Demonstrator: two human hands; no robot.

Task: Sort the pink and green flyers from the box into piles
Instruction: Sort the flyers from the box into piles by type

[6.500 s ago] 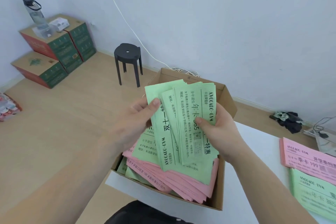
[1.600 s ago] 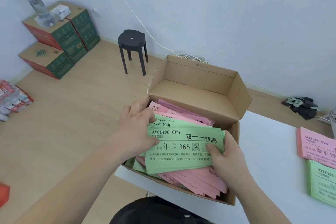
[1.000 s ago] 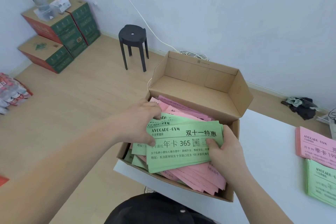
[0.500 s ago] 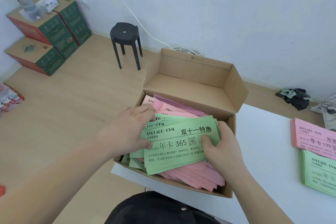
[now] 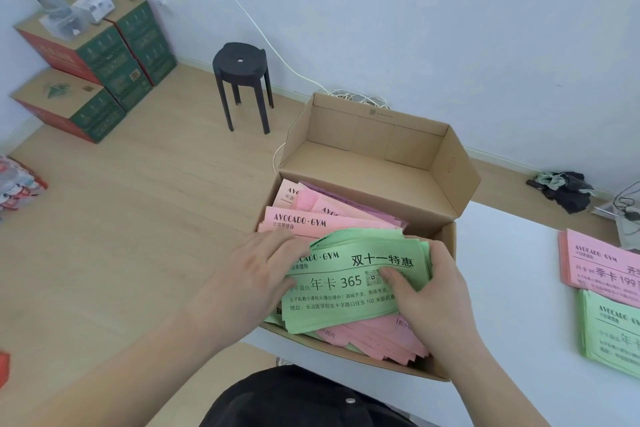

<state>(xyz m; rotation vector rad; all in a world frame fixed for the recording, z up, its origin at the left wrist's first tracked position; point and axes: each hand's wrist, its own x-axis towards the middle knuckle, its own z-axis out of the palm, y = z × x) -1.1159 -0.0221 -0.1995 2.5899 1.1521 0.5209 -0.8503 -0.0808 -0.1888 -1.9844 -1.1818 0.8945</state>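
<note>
While gripped at both ends by left hand (image 5: pixel 256 276) and right hand (image 5: pixel 427 298), green flyers (image 5: pixel 343 288) atop pink flyers (image 5: pixel 311 222) in box (image 5: pixel 381 166).

Flyers (image 5: pixel 346 284) in box (image 5: pixel 363 166); piles (image 5: pixel 599 270) (two) rightward
</note>
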